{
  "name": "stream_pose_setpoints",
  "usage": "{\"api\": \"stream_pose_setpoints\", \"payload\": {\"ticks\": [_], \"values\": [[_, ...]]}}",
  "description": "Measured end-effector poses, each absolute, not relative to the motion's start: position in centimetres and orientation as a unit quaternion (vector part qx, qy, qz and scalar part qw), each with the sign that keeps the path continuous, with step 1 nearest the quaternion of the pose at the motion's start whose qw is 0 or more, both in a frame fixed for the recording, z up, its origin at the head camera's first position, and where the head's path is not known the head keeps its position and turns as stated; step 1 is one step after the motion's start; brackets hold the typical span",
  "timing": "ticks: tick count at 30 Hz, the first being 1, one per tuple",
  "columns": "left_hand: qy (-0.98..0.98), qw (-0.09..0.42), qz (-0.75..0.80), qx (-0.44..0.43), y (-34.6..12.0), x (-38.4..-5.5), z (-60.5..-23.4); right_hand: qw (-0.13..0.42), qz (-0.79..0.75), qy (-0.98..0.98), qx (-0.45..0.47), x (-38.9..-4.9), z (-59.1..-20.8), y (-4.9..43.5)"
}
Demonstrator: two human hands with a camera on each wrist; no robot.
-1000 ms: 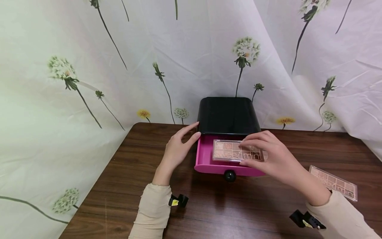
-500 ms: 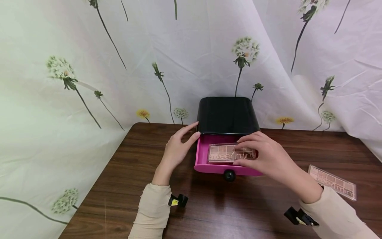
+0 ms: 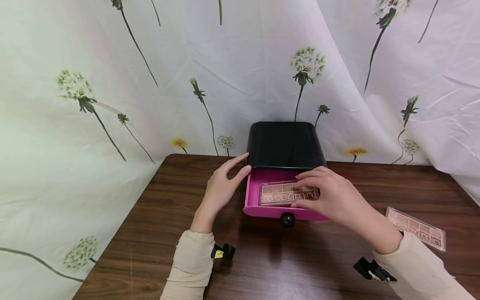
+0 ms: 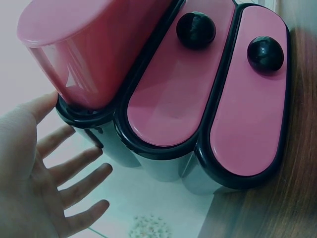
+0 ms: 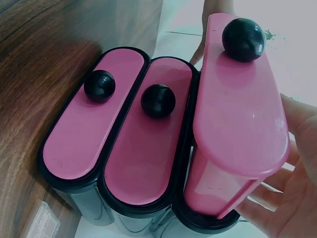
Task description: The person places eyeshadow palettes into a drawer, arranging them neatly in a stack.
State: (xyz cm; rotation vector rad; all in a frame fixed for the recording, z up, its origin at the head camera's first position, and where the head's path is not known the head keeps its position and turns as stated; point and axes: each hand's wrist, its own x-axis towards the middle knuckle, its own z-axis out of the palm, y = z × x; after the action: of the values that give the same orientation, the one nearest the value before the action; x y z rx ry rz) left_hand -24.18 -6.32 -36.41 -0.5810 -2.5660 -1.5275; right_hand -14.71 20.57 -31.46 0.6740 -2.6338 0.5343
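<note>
A black mini drawer cabinet (image 3: pixel 286 143) stands at the table's back with its top pink drawer (image 3: pixel 255 191) pulled out. My left hand (image 3: pixel 221 183) is at the cabinet's left side, fingers spread and fairly straight, thumb and index fingertip right at the edge. In the drawer lies an eyeshadow palette (image 3: pixel 277 194) with a clear lid lettered "sweet mint". Over the palette's right end, my right hand (image 3: pixel 330 193) pinches it between the thumb at the front and fingers at the back. In the right wrist view the drawer front hides the palette.
A second eyeshadow palette (image 3: pixel 416 229) lies on the brown wooden table (image 3: pixel 157 250) at the right. Two lower drawers, the middle one (image 4: pixel 171 94) and the bottom one (image 4: pixel 250 119), are closed, each with a black round knob. A dandelion-patterned cloth (image 3: pixel 240 75) hangs behind.
My right hand has moved left and slightly down with the palette, which now sits lower inside the drawer. The left hand has stayed at the cabinet's side.
</note>
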Motion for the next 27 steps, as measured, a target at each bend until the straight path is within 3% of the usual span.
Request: {"api": "stream_pose_setpoints", "payload": {"ticks": [19, 27], "values": [[-0.843, 0.048, -0.501, -0.189, -6.3, -24.2, -36.6, 0.179, 0.233, -0.932, 0.214, -14.5, -31.8, 21.0], [-0.838, 0.052, -0.506, -0.196, -6.3, -24.3, -36.5, 0.241, 0.29, -0.89, 0.258, -13.7, -31.9, 22.8]]}}
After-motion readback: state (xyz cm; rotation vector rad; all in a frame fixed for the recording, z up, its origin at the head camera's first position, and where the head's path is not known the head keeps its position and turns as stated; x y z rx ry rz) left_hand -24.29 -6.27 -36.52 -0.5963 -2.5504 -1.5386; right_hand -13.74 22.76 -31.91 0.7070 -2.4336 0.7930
